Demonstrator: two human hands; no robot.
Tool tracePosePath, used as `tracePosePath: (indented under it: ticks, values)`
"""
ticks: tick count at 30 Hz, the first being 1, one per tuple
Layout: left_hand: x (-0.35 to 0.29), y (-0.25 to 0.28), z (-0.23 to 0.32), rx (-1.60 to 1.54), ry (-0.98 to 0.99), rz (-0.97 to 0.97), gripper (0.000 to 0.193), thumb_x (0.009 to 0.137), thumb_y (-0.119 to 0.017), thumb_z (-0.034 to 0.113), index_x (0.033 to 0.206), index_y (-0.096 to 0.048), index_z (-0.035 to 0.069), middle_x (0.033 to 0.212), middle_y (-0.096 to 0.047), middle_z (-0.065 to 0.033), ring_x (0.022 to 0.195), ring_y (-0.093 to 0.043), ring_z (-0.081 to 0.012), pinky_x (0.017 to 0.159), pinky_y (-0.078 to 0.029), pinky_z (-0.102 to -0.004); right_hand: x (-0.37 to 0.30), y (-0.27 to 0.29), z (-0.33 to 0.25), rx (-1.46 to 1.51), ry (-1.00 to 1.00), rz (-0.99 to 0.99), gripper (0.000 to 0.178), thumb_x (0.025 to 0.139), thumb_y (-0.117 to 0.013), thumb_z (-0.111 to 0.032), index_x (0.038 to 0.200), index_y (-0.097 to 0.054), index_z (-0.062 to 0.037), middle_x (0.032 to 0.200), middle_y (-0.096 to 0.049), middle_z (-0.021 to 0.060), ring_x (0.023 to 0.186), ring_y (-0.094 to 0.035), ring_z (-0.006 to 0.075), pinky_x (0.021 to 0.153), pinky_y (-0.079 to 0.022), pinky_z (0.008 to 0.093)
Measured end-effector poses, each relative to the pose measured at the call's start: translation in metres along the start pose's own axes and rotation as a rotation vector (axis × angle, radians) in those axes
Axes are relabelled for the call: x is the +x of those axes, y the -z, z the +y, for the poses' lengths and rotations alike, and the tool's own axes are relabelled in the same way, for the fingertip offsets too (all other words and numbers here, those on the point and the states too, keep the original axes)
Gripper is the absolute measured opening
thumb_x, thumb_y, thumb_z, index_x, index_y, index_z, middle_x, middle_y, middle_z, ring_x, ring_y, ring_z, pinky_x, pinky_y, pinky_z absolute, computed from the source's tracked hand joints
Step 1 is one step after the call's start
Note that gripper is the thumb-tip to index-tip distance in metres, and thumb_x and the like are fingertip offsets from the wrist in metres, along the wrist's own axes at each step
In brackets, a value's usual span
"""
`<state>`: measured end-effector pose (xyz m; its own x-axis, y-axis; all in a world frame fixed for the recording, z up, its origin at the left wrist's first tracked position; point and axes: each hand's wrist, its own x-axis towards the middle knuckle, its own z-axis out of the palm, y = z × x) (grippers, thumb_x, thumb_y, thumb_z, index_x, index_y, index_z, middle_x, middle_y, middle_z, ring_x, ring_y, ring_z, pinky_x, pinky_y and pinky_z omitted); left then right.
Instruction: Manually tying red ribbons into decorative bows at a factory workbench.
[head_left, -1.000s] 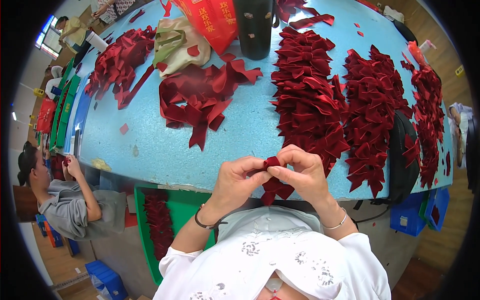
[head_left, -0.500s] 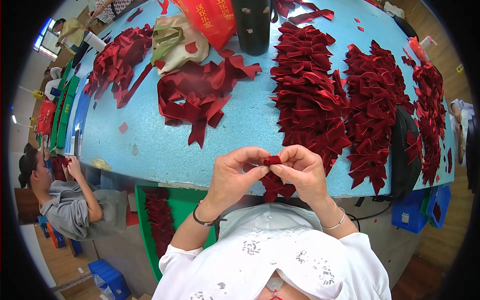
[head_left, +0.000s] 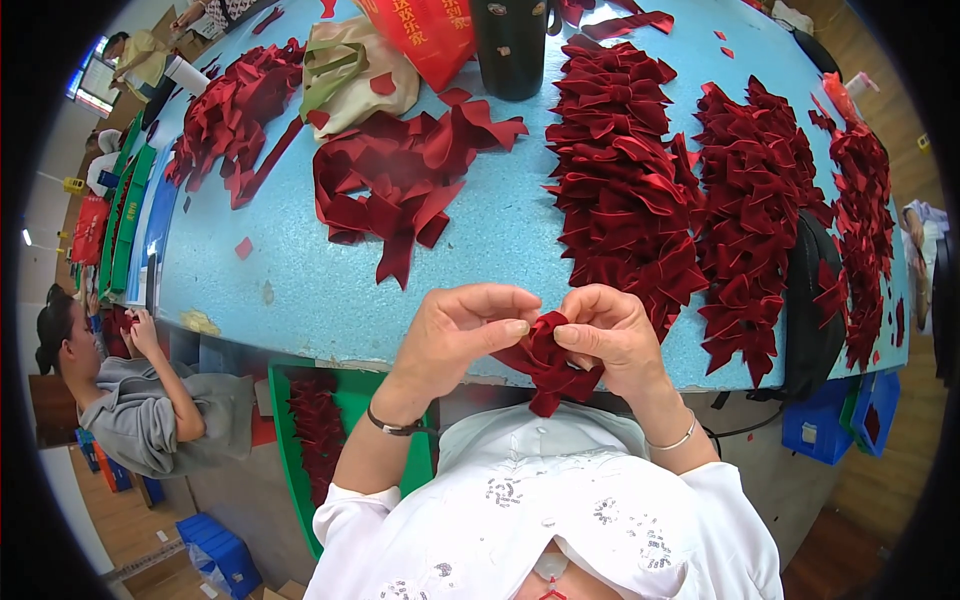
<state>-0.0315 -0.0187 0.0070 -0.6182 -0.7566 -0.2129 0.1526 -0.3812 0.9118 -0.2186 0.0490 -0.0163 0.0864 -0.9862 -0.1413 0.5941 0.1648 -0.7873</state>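
A dark red velvet ribbon bow [head_left: 551, 368] hangs just in front of my body, at the near edge of the blue table. My right hand [head_left: 612, 335] pinches its upper part between thumb and fingers. On the other side, my left hand [head_left: 465, 330] has its fingers curled at the bow's top left, the thumb tip touching the fabric and the index tip a little above it. The folds behind the fingertips are hidden. Beyond my hands lies a loose heap of dark red ribbon [head_left: 385, 190].
Long rows of finished red bows [head_left: 620, 170] cover the right of the blue table [head_left: 300, 290]. A black tumbler [head_left: 511, 50], a cloth bag [head_left: 360, 70] and a black bag [head_left: 812, 310] stand among them. A green crate [head_left: 350, 400] sits below left; a co-worker [head_left: 150, 390] works there.
The bow has turned and spread open between my hands, with more of it now showing below the fingers. My left thumb and index finger have moved apart from their tight pinch.
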Motion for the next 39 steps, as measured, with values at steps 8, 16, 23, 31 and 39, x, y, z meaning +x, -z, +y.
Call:
tracePosePath:
  ticks: [8, 16, 23, 31, 39]
  values:
    - [0.006, 0.002, 0.002, 0.165, -0.007, -0.12, 0.027, 0.072, -0.063, -0.01, 0.097, -0.064, -0.004, 0.088, -0.064, -0.0049, 0.079, -0.058, -0.0092, 0.067, -0.05, -0.0215, 0.0, -0.002, 0.002, -0.142, -0.015, -0.004, 0.015, 0.075, -0.071, 0.0, 0.088, -0.063, 0.0011, 0.067, -0.059, 0.0023, 0.051, -0.047, 0.0052, 0.043, -0.034, 0.0182]
    - [0.003, -0.001, -0.016, 0.431, -0.279, 0.032, 0.018, 0.071, -0.063, -0.008, 0.088, -0.064, -0.001, 0.082, -0.063, -0.0041, 0.072, -0.057, -0.0085, 0.063, -0.047, -0.0202, -0.001, -0.014, -0.013, -0.155, -0.015, -0.019, 0.02, 0.073, -0.071, 0.004, 0.091, -0.061, 0.0034, 0.069, -0.058, 0.0014, 0.054, -0.049, 0.0039, 0.046, -0.035, 0.0162]
    - [0.0, -0.003, -0.016, 0.457, -0.405, 0.201, 0.012, 0.071, -0.068, -0.001, 0.082, -0.064, 0.003, 0.082, -0.062, -0.006, 0.075, -0.058, -0.0122, 0.067, -0.046, -0.0236, 0.0, -0.006, -0.01, -0.152, 0.036, -0.012, 0.02, 0.075, -0.069, 0.005, 0.093, -0.059, 0.0038, 0.074, -0.059, 0.0016, 0.06, -0.051, 0.0037, 0.049, -0.038, 0.0159]
    - [-0.013, -0.01, -0.009, 0.682, -0.487, 0.107, 0.012, 0.074, -0.07, -0.002, 0.085, -0.066, 0.0, 0.091, -0.058, -0.0058, 0.088, -0.054, -0.0123, 0.076, -0.043, -0.0248, -0.001, -0.004, -0.008, -0.166, 0.062, -0.043, 0.015, 0.078, -0.066, 0.005, 0.091, -0.059, 0.0035, 0.078, -0.059, 0.0022, 0.065, -0.053, 0.0038, 0.054, -0.041, 0.0163]
    - [-0.015, -0.01, -0.018, 0.233, -0.219, 0.136, 0.013, 0.071, -0.073, 0.0, 0.083, -0.069, 0.002, 0.086, -0.062, -0.0051, 0.084, -0.056, -0.0138, 0.071, -0.044, -0.0256, -0.006, -0.004, -0.004, -0.272, 0.144, -0.033, 0.014, 0.078, -0.067, 0.004, 0.088, -0.058, 0.0031, 0.077, -0.058, 0.0037, 0.06, -0.05, 0.0044, 0.051, -0.04, 0.0178]
